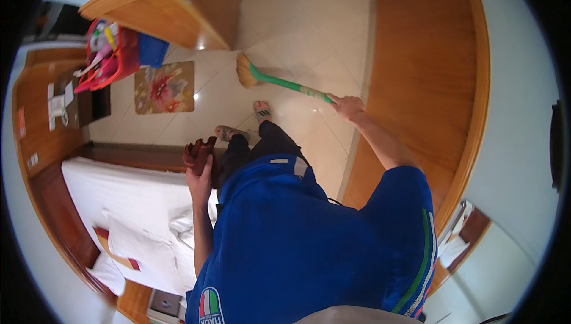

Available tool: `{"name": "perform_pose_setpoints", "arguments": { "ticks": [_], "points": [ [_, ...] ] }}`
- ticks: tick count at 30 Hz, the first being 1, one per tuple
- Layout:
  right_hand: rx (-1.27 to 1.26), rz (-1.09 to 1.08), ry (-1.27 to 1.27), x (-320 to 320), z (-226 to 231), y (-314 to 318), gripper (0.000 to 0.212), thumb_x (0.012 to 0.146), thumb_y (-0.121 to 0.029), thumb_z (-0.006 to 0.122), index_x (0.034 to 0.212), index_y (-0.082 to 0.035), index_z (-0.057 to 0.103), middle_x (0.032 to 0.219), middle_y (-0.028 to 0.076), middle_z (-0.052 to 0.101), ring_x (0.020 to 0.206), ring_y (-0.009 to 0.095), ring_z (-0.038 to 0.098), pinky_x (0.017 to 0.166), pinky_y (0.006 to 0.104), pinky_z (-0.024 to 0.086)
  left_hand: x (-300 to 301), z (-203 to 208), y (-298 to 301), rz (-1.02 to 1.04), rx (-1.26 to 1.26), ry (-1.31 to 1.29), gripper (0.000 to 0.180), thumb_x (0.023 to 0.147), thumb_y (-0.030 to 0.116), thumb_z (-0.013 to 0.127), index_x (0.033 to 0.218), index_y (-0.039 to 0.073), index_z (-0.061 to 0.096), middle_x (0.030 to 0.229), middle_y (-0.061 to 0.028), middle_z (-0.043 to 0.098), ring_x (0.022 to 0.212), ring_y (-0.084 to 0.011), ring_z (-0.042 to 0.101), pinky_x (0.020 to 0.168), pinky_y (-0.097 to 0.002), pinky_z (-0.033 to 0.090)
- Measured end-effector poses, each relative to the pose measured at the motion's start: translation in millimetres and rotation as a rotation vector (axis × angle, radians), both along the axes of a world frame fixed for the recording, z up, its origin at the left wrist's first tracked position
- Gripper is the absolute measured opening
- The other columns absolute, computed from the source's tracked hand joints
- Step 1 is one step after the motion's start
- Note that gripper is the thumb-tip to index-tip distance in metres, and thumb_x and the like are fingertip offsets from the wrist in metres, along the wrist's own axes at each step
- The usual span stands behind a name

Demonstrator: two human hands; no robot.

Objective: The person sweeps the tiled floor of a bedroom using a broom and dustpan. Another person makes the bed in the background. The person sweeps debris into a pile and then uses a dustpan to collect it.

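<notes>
Green broom (284, 82) (straw-headed) sits in the right grip (348, 108).

The mat (165, 88) lies beyond the bed (128, 187) (pillow (135, 244) on top), left of the broom (284, 83).

Your green broom (284, 83) and the reddish-brown object (199, 150), one in each hand.
The broom slants from your right hand (349, 108) leftward and slightly ahead, its flared straw bristles (244, 72) at the far end. The reddish-brown object, curved and lobed, rises above the fingers of your left hand (201, 172); you cannot tell its kind.
</notes>
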State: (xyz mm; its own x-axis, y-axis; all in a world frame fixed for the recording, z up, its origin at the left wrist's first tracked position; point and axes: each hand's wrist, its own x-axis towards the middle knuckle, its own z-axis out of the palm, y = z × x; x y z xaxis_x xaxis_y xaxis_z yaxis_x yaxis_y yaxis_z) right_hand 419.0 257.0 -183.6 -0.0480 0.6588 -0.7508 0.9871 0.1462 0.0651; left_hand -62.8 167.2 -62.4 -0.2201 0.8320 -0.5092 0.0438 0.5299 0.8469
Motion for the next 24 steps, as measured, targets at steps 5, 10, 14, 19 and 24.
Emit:
{"name": "perform_pose_setpoints", "arguments": {
  "ticks": [5, 10, 14, 19, 24],
  "points": [
    [-0.002, -0.160, -0.180, 24.2, -66.1, -4.9, 0.045, 0.099, -0.050, 0.035, 0.143, -0.040, 0.041, 0.108, 0.011, 0.068, 0.101, 0.029, 0.066, 0.086, 0.0443, 0.051, -16.0, 4.0, -12.9, 0.022, 0.080, 0.139, 0.043, 0.091, 0.015, 0.067, 0.130, -0.001, 0.056, 0.126, -0.0076, 0.062, 0.112, -0.0153, 0.059, 0.097, -0.0279, 0.045],
    [0.020, -0.174, -0.154, 93.4, -47.3, -9.5, 0.044, 0.102, -0.042, 0.039, 0.121, -0.005, 0.052, 0.110, 0.020, 0.065, 0.098, 0.035, 0.066, 0.077, 0.0496, 0.054, -33.4, 16.7, -34.6, 0.211, -0.052, 0.039, 0.041, 0.089, 0.022, 0.070, 0.123, 0.001, 0.061, 0.109, -0.0072, 0.068, 0.098, -0.0170, 0.064, 0.088, -0.0296, 0.049],
    [-0.189, -0.348, -0.174, 16.4, 47.0, 40.3, 0.043, 0.096, -0.043, 0.053, 0.117, -0.005, 0.055, 0.103, 0.018, 0.068, 0.098, 0.033, 0.067, 0.078, 0.0477, 0.055, -45.3, -2.4, -58.9, 0.314, -0.047, 0.069, 0.040, 0.088, 0.025, 0.071, 0.120, 0.002, 0.063, 0.103, -0.0091, 0.070, 0.094, -0.0171, 0.065, 0.086, -0.0305, 0.051],
    [-0.138, 0.084, -0.207, -51.7, 95.5, 83.9, 0.045, 0.094, -0.041, 0.056, 0.129, -0.013, 0.055, 0.108, 0.014, 0.069, 0.099, 0.032, 0.066, 0.083, 0.0451, 0.054, -78.6, -8.1, -63.8, 0.358, -0.068, 0.025, 0.042, 0.088, 0.028, 0.070, 0.119, 0.002, 0.063, 0.105, -0.0097, 0.070, 0.097, -0.0174, 0.066, 0.088, -0.0318, 0.050],
    [-0.130, 0.251, 0.006, -220.0, 143.8, 88.9, 0.046, 0.091, -0.040, 0.059, 0.133, -0.021, 0.057, 0.096, 0.011, 0.071, 0.090, 0.030, 0.068, 0.082, 0.0411, 0.052, -139.8, -30.7, -58.7, 0.377, 0.029, 0.009, 0.041, 0.088, 0.027, 0.070, 0.118, 0.000, 0.063, 0.106, -0.0074, 0.069, 0.097, -0.0151, 0.064, 0.089, -0.0310, 0.050]
  ]
}}
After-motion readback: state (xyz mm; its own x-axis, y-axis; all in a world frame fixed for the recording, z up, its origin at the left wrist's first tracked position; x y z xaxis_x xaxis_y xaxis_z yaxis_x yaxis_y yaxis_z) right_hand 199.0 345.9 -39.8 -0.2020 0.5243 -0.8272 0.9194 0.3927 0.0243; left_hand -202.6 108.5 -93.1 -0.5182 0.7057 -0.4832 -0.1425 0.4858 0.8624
